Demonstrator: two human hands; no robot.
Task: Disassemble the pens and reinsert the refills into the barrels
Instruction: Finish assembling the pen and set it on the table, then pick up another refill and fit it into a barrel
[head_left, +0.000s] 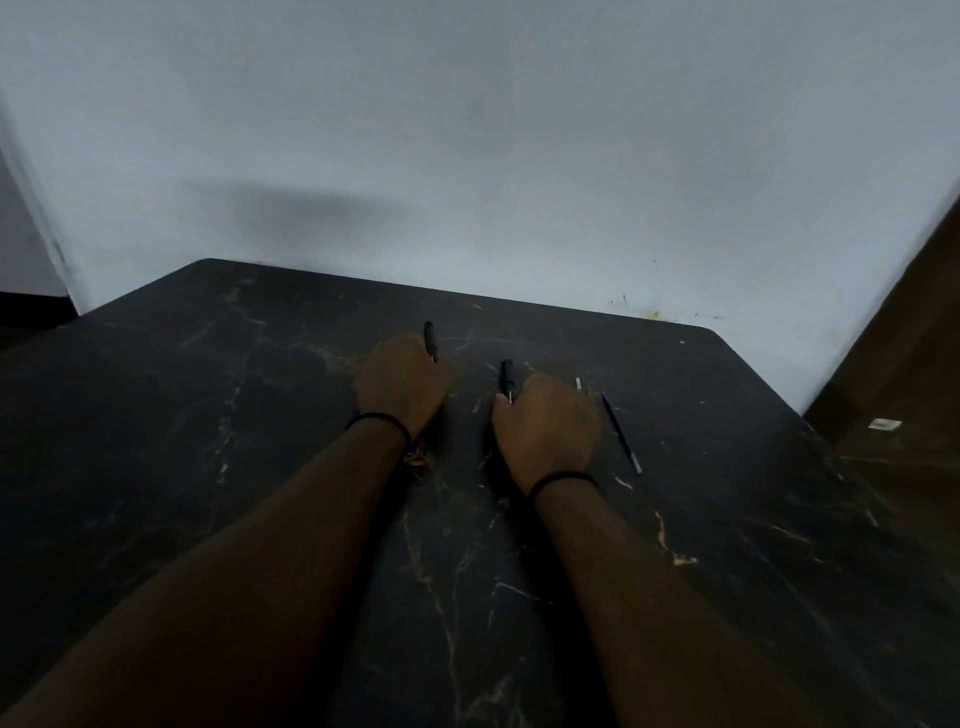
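Two black pens show on the dark marble-patterned table (208, 467), one at each of your hands. Your left hand (402, 382) lies knuckles-up, fingers curled under; the left pen (429, 339) sticks out past its far edge, pointing away from you toward the wall (467, 130). Only the pen's far part shows; the rest is hidden under the hand. You appear to hold it, though the fingers themselves are out of sight.

Your right hand (545, 423) sits nearer to you than the left, also knuckles-up and curled. The right pen (506, 379) juts from its far-left edge, near the thumb side, with a small pale metal bit showing where it meets the hand. Grip again looks closed round the pen; finger detail cannot be made out in the dim light.

A thin blue refill (621, 432) lies bare on the table just right of your right hand, apart from it, running diagonally from far-left to near-right. A small pale tip (578, 383) shows just beyond the right hand's far edge, close to the refill's far end; what it belongs to cannot be told.

Black bands: one on the left wrist (379, 422), one on the right wrist (563, 480). Both forearms rest low over the table.
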